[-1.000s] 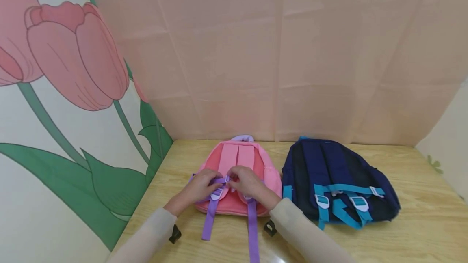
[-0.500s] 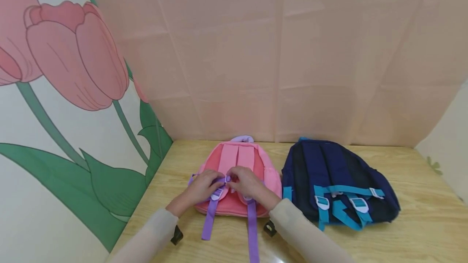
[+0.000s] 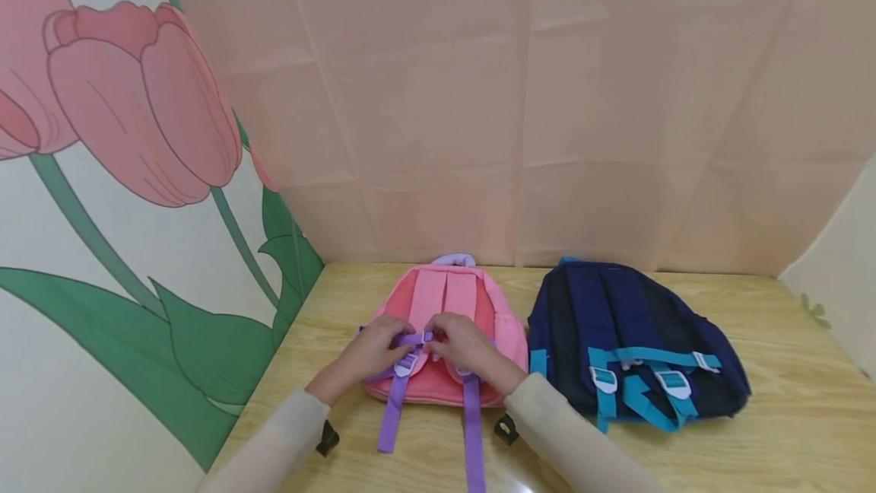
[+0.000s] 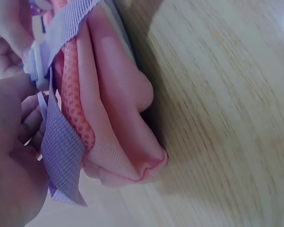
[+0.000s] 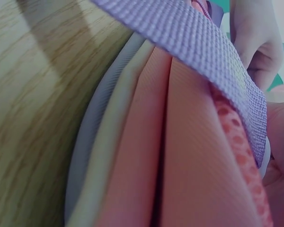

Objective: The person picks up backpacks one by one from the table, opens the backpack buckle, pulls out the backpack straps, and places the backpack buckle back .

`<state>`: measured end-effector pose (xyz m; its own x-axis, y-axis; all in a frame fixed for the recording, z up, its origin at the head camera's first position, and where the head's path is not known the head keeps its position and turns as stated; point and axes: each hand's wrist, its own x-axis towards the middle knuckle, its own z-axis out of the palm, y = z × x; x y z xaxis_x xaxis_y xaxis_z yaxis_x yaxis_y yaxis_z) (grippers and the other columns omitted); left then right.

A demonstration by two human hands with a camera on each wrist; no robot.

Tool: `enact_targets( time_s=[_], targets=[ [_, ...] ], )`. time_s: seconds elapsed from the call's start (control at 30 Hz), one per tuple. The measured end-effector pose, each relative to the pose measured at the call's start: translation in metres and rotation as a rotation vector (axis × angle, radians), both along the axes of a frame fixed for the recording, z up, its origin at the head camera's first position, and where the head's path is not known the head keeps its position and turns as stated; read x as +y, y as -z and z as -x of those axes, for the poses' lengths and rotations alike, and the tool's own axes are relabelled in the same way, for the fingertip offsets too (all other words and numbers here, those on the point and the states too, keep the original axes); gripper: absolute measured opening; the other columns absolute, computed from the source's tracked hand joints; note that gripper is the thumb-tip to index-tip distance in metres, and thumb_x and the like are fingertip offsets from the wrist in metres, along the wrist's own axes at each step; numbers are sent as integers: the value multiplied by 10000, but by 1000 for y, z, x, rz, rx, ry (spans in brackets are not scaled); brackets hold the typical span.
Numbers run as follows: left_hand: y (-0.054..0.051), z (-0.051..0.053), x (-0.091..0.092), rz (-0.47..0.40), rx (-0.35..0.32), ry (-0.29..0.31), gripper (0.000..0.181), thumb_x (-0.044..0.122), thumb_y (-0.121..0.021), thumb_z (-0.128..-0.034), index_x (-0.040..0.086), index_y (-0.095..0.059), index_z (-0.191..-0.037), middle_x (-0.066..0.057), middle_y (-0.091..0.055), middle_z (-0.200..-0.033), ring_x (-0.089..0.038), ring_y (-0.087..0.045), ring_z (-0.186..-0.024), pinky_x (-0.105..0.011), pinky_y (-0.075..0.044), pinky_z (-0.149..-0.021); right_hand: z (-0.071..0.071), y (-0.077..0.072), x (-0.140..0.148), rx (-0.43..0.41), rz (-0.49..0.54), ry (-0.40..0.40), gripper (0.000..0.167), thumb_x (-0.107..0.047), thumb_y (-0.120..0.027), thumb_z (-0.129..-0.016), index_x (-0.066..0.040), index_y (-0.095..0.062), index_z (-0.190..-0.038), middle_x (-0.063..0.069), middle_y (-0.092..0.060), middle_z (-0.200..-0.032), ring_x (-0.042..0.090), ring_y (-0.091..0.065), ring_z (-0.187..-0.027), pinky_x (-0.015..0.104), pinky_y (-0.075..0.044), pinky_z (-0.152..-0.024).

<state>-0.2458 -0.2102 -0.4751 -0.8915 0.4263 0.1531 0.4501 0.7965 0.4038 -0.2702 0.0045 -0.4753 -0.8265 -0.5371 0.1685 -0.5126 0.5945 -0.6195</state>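
Observation:
A pink backpack [image 3: 503, 318] lies on the table with its back panel and straps facing up. Across its middle runs a purple strap [image 3: 411, 339] with a small white buckle [image 3: 427, 336]. My left hand [image 3: 372, 350] pinches this strap on the left of the buckle. From the other side, my right hand [image 3: 467, 342] pinches at the buckle with thumb and fingers. In the left wrist view, a pale buckle [image 4: 36, 66] sits on the purple webbing between the fingers. The right fingertips are partly hidden behind webbing in the right wrist view.
A navy backpack [image 3: 616, 310] with turquoise straps lies close to the right of the pink one. Two purple strap ends [image 3: 474, 432] hang toward the table's near side. The wooden table [image 3: 787, 341] meets a pinkish backdrop behind and a tulip-printed panel [image 3: 144, 105] at left.
My left hand shifts slightly right toward the buckle, then back left, showing more strap between the hands. My right hand stays nearly still. Both backpacks keep their places.

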Motion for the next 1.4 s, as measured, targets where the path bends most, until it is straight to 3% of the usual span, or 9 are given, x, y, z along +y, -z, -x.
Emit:
enact_targets(
  time_s=[0.33,0.57,1.03,1.23,1.4],
  targets=[
    [6,1,0,14,17,8,229,249,-641,-1009,120,-697,-1189,21,-681,-1088,-128,-589,-1034,-356,-525,-902,0,-1,-1,-19,0,5,186,-200,-773,-908,-149,-724,-1080,-50,-637,-932,104,-584,-855,309,-522,-789],
    [5,0,5,-16,39,23,224,250,-630,-1016,108,-705,-1172,15,-690,-1079,-127,-584,-1029,-365,-523,-903,-1,-2,0,-18,-2,8,211,-195,-774,-907,-133,-722,-1102,-22,-647,-958,125,-586,-876,331,-521,-802],
    [5,0,10,12,54,20,246,248,-634,-1013,86,-697,-1187,-17,-692,-1101,-146,-588,-1039,-365,-521,-914,0,1,3,20,28,-16,181,-177,-728,-934,-116,-731,-1104,8,-687,-992,143,-621,-906,360,-540,-828],
    [5,0,8,1,73,22,242,255,-657,-999,95,-704,-1174,0,-694,-1087,-130,-582,-1013,-343,-519,-879,-1,1,4,-25,54,-11,182,-184,-705,-951,-113,-718,-1117,7,-706,-1001,139,-647,-926,363,-551,-844],
    [6,0,7,-39,46,11,318,313,-673,-986,122,-680,-1240,12,-680,-1140,-122,-570,-1041,-333,-513,-881,-1,0,5,-42,55,-16,166,-169,-703,-951,-122,-706,-1110,6,-719,-991,134,-662,-918,349,-562,-827]
  ],
)
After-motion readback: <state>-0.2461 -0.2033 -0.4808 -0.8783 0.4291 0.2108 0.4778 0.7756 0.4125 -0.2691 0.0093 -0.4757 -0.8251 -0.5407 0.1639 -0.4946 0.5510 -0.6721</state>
